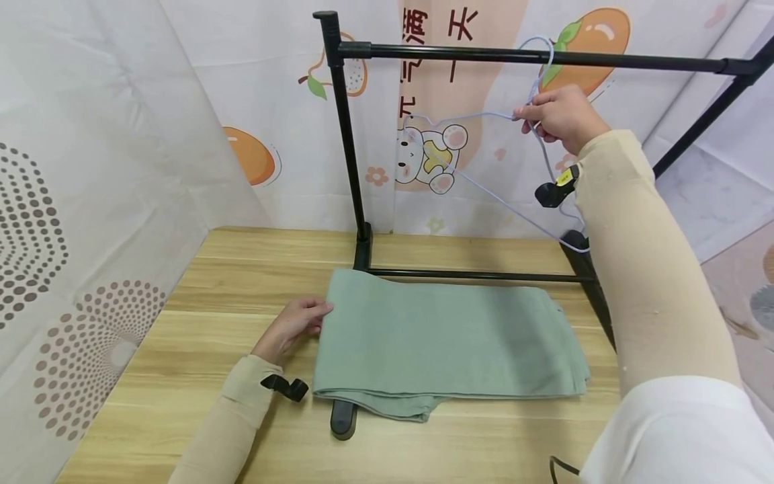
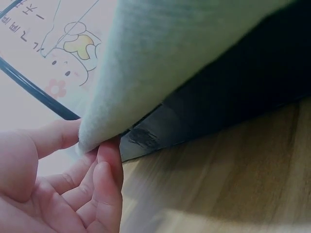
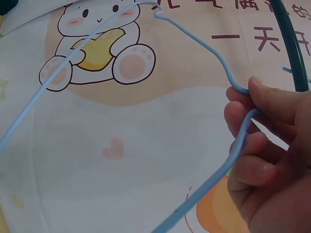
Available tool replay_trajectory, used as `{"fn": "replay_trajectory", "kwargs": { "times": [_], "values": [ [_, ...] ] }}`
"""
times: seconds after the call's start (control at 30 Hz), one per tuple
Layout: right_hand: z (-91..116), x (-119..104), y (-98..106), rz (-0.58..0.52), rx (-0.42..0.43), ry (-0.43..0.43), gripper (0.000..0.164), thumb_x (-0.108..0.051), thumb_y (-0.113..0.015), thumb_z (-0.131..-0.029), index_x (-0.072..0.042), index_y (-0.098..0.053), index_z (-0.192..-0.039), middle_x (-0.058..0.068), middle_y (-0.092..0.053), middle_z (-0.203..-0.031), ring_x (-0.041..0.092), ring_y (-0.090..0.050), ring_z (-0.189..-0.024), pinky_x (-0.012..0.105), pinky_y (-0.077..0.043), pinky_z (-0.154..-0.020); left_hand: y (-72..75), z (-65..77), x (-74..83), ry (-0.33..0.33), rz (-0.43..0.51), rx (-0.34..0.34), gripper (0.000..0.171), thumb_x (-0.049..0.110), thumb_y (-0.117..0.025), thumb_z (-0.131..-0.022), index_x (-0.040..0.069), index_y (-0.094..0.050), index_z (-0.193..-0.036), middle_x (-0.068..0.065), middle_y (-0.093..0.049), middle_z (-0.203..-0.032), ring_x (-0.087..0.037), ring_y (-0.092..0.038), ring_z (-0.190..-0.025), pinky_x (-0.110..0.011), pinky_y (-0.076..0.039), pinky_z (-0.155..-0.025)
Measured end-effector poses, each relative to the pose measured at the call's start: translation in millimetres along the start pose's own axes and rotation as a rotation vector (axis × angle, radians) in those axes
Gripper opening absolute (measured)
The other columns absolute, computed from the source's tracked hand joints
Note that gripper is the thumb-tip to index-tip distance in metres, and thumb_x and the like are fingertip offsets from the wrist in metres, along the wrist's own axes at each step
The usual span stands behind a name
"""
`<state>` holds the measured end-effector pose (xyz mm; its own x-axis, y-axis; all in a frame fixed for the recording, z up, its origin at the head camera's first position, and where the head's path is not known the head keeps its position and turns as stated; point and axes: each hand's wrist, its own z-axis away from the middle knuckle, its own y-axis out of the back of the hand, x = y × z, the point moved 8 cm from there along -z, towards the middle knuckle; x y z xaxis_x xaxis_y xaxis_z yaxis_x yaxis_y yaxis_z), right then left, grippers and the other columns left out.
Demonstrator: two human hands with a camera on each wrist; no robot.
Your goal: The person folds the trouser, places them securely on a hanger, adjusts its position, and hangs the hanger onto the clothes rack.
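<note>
Wood-grain tabletop [image 1: 242, 289], printed curtain [image 1: 314, 195] behind. Left hand [image 1: 294, 326] pinches left edge of 1 folded green cloth [image 1: 441, 339], lying across 1 foot [image 1: 343, 422] of black rack [image 1: 348, 148]. Right hand [image 1: 562, 117] grips 1 blue hanger [image 3: 197, 196] near its neck, hook [image 1: 545, 70] at top bar [image 1: 447, 54].

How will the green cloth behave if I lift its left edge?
The cloth is likely floppy, since its thin layers lie in soft folds. It may unfold: a lower layer pokes out at the near edge.

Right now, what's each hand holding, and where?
The right hand pinches a thin blue hanger below its hook; the left hand, folded green cloth by its left edge.
</note>
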<state>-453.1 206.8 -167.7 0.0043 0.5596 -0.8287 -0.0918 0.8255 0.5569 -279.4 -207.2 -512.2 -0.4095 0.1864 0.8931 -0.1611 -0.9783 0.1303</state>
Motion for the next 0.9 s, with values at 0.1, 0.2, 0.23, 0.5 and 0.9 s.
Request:
{"fn": "replay_trajectory", "kwargs": {
  "times": [0.1, 0.2, 0.23, 0.5, 0.9],
  "values": [
    [1, -3, 2, 0.003, 0.009, 0.013, 0.020, -0.028, -0.063, -0.094, -0.023, -0.070, -0.075, -0.009, -0.062, -0.062, 0.009, -0.039, -0.052, 0.021, -0.034, -0.050, 0.0, 0.6, 0.7, 0.001, -0.007, 0.000, 0.036, 0.026, -0.061, -0.097, -0.005, -0.059, -0.116, 0.005, -0.062, -0.081, -0.006, -0.058, -0.069, -0.020, -0.052, -0.066],
    [2, -6, 5, 0.019, 0.018, 0.018, 0.019, -0.029, -0.063, -0.094, -0.023, -0.069, -0.077, -0.010, -0.062, -0.062, 0.009, -0.039, -0.052, 0.021, -0.035, -0.051, 0.0, 0.3, 1.4, 0.000, -0.030, 0.001, 0.038, 0.026, -0.061, -0.097, -0.005, -0.058, -0.118, 0.005, -0.061, -0.082, -0.006, -0.058, -0.070, -0.020, -0.052, -0.067],
    [3, -6, 6, 0.026, 0.022, 0.022, 0.018, -0.029, -0.063, -0.094, -0.023, -0.069, -0.078, -0.010, -0.062, -0.063, 0.009, -0.039, -0.052, 0.021, -0.035, -0.051, -0.1, 0.0, 1.5, 0.000, -0.034, 0.002, 0.038, 0.026, -0.061, -0.097, -0.005, -0.058, -0.118, 0.005, -0.061, -0.082, -0.006, -0.058, -0.071, -0.020, -0.052, -0.067],
    [7, -5, 18, 0.003, 0.055, 0.016, 0.015, -0.032, -0.064, -0.093, -0.022, -0.070, -0.083, -0.010, -0.062, -0.064, 0.010, -0.042, -0.057, 0.020, -0.036, -0.051, -1.2, -1.6, 2.1, -0.004, -0.036, -0.002, 0.034, 0.025, -0.061, -0.096, -0.004, -0.060, -0.113, 0.006, -0.060, -0.079, -0.006, -0.057, -0.069, -0.020, -0.051, -0.065],
    [21, 2, 31, -0.160, 0.046, 0.072, 0.016, -0.028, -0.067, -0.091, -0.017, -0.073, -0.082, -0.005, -0.065, -0.065, 0.008, -0.045, -0.056, 0.019, -0.038, -0.048, -3.0, -0.7, 5.2, -0.011, -0.011, 0.005, 0.032, 0.022, -0.061, -0.097, -0.005, -0.060, -0.114, 0.006, -0.060, -0.080, -0.005, -0.056, -0.068, -0.020, -0.051, -0.065]
  ]
}}
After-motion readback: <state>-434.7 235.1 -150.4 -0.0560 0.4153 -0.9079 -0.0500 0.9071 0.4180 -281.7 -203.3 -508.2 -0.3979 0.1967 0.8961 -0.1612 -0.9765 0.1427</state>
